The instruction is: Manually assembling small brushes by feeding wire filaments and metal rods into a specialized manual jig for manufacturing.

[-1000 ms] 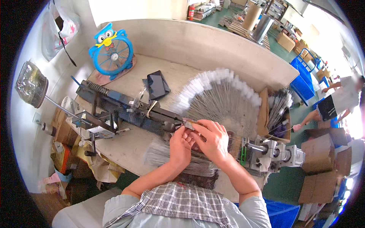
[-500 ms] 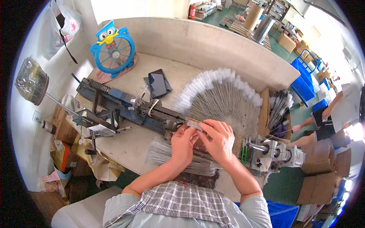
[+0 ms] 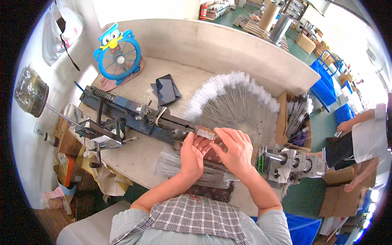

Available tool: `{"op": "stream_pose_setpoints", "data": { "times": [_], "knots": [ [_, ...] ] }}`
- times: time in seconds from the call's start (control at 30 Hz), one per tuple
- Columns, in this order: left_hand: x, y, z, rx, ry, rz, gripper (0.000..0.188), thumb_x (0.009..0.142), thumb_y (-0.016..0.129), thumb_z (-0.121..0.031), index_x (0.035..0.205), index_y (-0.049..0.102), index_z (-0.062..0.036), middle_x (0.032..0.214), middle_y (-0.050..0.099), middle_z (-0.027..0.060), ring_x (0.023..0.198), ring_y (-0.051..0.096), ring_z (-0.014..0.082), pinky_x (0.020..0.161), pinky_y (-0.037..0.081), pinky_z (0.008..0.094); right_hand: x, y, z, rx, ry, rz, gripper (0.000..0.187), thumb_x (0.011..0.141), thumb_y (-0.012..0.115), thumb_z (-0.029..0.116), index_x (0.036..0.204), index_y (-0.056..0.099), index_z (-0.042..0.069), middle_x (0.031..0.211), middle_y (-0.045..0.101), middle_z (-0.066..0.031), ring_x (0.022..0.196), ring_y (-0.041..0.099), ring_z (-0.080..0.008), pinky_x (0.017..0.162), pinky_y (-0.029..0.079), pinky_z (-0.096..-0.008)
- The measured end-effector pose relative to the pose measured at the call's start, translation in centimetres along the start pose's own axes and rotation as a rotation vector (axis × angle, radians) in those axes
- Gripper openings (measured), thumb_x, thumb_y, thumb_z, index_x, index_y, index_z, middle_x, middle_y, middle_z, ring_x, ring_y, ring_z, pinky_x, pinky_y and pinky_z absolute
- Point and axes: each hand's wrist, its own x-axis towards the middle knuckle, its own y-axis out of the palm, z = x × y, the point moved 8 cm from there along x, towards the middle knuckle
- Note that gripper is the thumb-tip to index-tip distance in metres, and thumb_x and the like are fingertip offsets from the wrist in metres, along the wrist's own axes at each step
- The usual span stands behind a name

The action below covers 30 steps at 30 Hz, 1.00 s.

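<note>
My left hand (image 3: 192, 153) and my right hand (image 3: 232, 149) meet over the bench, both pinching a small clear tube piece (image 3: 205, 132) held between the fingertips. It sits right at the end of a long dark metal press tool (image 3: 134, 116) that lies across the table. Behind the hands, a wide fan of thin metal rods with white tips (image 3: 237, 100) spreads over the table. A loose bundle of bare thin rods (image 3: 175, 163) lies under my wrists at the near edge.
A blue owl-shaped desk fan (image 3: 118, 53) stands at the back left, a dark phone (image 3: 166, 90) beside it. A grey metal fixture (image 3: 286, 163) is mounted at the right. A cardboard box of rods (image 3: 296, 118) sits right. Another person (image 3: 363, 134) stands far right.
Both hands stay together at the tool's end; the fingers have shifted slightly on the small clear piece. The person at the far right has moved.
</note>
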Motion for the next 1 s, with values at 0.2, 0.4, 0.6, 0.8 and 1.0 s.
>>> {"op": "stream_pose_setpoints", "data": {
  "times": [0.2, 0.4, 0.6, 0.8, 1.0],
  "knots": [
    [-0.7, 0.2, -0.6, 0.013, -0.04, 0.018, 0.06, 0.097, 0.026, -0.052, 0.115, 0.05, -0.0008, 0.108, 0.058, 0.0125, 0.099, 0.055, 0.0233, 0.092, 0.042, 0.0377, -1.3, 0.8, -1.3, -0.095, 0.003, 0.123, 0.017, 0.072, 0.069, 0.016, 0.087, 0.066, 0.009, 0.079, 0.061, -0.0031, 0.083, 0.057, -0.022, 0.077, 0.043, -0.0366],
    [-1.1, 0.4, -0.5, 0.107, -0.074, 0.062, 0.059, 0.098, 0.024, -0.05, 0.12, 0.046, 0.0003, 0.114, 0.055, 0.0126, 0.104, 0.053, 0.0228, 0.094, 0.04, 0.038, -1.6, -0.1, -1.3, -0.042, 0.012, 0.083, 0.012, 0.072, 0.069, 0.014, 0.083, 0.067, 0.009, 0.077, 0.063, -0.0031, 0.082, 0.058, -0.0226, 0.075, 0.043, -0.0359],
    [-2.4, -1.1, -0.1, 0.318, -0.1, 0.045, 0.054, 0.095, 0.042, -0.044, 0.128, 0.044, -0.002, 0.126, 0.05, 0.0142, 0.111, 0.052, 0.0239, 0.095, 0.041, 0.037, -1.9, -1.7, -0.9, 0.089, 0.003, 0.027, 0.012, 0.075, 0.067, 0.011, 0.086, 0.067, 0.007, 0.083, 0.066, -0.005, 0.08, 0.061, -0.0232, 0.071, 0.048, -0.0345],
    [-2.6, -11.6, -7.6, 0.571, 0.1, -0.213, 0.037, 0.093, 0.051, -0.027, 0.119, 0.051, -0.0023, 0.109, 0.06, 0.0102, 0.096, 0.058, 0.0185, 0.083, 0.045, 0.0326, -5.8, 1.1, -2.9, 0.194, 0.093, 0.201, 0.012, 0.077, 0.065, 0.01, 0.089, 0.067, 0.007, 0.076, 0.064, -0.0082, 0.069, 0.063, -0.0273, 0.058, 0.051, -0.0372],
    [-6.1, -34.0, -21.5, -0.101, 0.339, -0.631, 0.03, 0.087, 0.062, -0.036, 0.093, 0.056, -0.0075, 0.091, 0.058, 0.0064, 0.076, 0.054, 0.0135, 0.063, 0.046, 0.0278, -8.7, 6.3, -3.1, 0.186, 0.201, 0.428, 0.012, 0.078, 0.064, 0.018, 0.088, 0.067, 0.011, 0.082, 0.063, -0.008, 0.076, 0.063, -0.0279, 0.065, 0.051, -0.039]
  ]
}}
